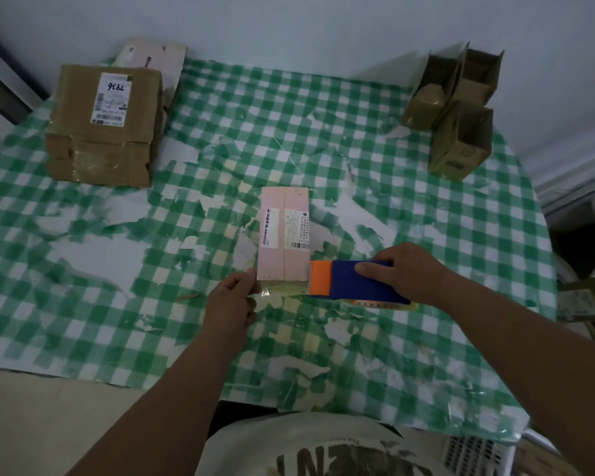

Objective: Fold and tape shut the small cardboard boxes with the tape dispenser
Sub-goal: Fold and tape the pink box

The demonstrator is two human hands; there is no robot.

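**Tape drawn across the near end of a small pink box**

Nearest the viewer, the left hand (232,300) pinches the free end of a strip of clear tape (278,291) between thumb and fingers. The right hand (407,273) grips the blue-and-orange tape dispenser (354,282) from above, fingers curled over its blue body; its orange end sits at the box's near right corner. The strip spans between the two hands, just along the near edge of the pink cardboard box (284,235), which lies flat on the bench (117,304), flaps closed, printed labels facing up. The bench carries a worn green-checked cover. Farther off, at left, rests a stack of flattened brown cartons (100,132) with a shipping label; at far right stand several open brown boxes (457,111).
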